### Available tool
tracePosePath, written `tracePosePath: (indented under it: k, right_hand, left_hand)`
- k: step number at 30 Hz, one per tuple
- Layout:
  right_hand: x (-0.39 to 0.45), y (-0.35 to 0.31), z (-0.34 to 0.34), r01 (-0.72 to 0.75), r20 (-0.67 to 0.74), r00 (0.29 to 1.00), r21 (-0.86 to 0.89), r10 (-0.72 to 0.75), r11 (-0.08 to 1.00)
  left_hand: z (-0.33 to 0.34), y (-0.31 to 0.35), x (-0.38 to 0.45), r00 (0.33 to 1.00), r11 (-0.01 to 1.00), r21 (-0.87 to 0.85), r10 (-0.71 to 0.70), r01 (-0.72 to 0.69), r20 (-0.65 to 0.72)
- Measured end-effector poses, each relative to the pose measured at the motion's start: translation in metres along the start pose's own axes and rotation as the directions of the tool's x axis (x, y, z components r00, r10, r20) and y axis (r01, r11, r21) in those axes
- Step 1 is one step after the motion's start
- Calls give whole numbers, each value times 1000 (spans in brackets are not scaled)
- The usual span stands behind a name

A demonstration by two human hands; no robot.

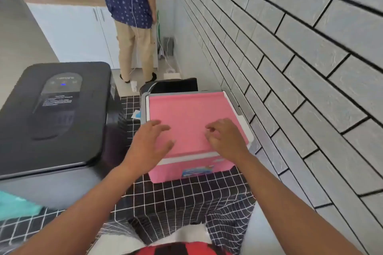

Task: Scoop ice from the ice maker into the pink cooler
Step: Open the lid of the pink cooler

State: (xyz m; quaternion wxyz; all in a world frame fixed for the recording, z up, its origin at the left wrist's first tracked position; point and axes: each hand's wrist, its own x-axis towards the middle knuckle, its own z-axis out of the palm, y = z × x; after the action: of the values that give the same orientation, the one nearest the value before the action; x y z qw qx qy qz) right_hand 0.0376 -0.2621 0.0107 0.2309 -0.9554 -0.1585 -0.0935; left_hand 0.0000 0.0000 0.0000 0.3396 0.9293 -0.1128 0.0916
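A black tablecloth with a white grid runs along a grey brick-pattern wall. Both hands are over the closed lid of the pink plastic cooler with white trim, which sits at the wall end of the table. The left hand lies flat, fingers spread, near the lid's front left; the right hand has its fingers curled loosely, holding nothing. The black ice maker with a lit control panel stands just beside on the left, its lid down. No scoop shows. Best bet: find the lid's front edge, lift evenly with both hands, and keep the box from sliding.
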Motion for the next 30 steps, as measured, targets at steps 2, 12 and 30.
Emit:
tracePosePath:
  k: [2,12,30]
  right_hand:
    - [5,9,1,21,-36,999,-61,-24,998]
    - [3,39,21,-30,16,999,-279,35,960]
    - [-8,71,3,93,282,960,-319,1,943]
  left_hand:
    - [8,-3,3,993,994,66,-92,87,73]
    - [25,-9,-3,973,878,477,-141,37,184]
    - [19,2,6,979,784,621,-138,17,147]
